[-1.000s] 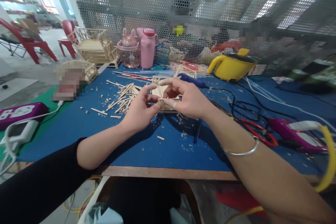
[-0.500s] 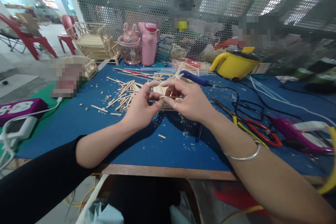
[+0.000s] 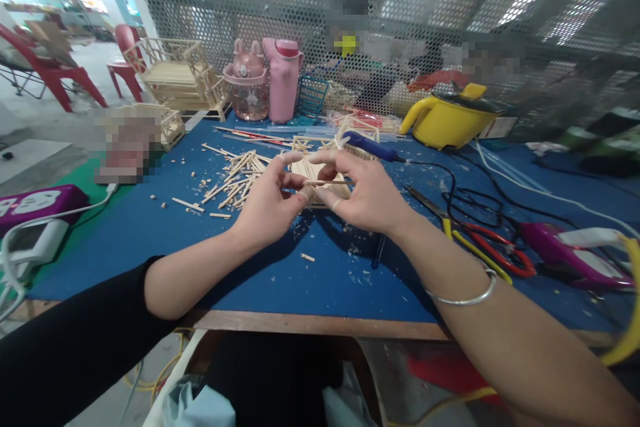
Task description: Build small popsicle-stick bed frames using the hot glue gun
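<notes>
A thin wooden stick [image 3: 327, 182] runs sideways between my two hands above the blue table mat. My left hand [image 3: 273, 203] pinches its left end between fingertips and thumb. The fingers of my right hand [image 3: 367, 193] are closed round the stick's right part, with white tips on thumb and finger. Behind and below the hands lies a small slatted wooden piece [image 3: 306, 169], partly hidden by them. A blue glue gun [image 3: 370, 145] rests just behind my right hand. Left of my left hand is a loose pile of short sticks [image 3: 243, 177].
Scissors with red handles [image 3: 505, 250] and black cables lie at the right. A yellow pot [image 3: 453, 121], a pink bottle [image 3: 283, 83] and a wooden model [image 3: 177, 77] stand at the back. Purple device [image 3: 43, 207] at left.
The stick between my hands shows more clearly, its right part slightly higher. Both hands keep nearly the same place; the camera view has shifted slightly.
</notes>
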Tool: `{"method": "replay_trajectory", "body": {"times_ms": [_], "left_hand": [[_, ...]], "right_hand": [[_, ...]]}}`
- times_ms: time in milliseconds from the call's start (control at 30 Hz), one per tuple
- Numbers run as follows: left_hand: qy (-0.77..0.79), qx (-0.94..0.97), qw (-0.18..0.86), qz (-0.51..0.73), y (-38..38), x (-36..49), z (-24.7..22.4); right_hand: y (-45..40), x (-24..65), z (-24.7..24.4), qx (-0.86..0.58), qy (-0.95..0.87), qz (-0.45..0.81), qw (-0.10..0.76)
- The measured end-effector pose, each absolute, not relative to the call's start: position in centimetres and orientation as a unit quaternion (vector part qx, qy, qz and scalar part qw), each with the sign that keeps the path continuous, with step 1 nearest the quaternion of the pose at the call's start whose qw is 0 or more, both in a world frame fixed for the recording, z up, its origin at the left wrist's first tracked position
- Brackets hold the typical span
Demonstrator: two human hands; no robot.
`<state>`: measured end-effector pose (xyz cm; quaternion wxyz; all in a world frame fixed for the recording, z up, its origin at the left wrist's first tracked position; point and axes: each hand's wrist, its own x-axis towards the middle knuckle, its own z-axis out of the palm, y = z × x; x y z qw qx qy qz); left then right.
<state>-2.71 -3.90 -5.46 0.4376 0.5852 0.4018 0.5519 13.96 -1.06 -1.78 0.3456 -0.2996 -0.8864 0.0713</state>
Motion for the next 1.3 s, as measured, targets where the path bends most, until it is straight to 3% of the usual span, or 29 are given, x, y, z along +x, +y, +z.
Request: {"method": "replay_trajectory", "body": {"times_ms": [1300], "left_hand": [[0.391, 0.597, 0.433, 0.550, -3.93, -2.93, -5.42]], "right_hand": [[-1.46, 13.44, -2.40, -0.319, -0.872, 0.066, 0.364]]}}
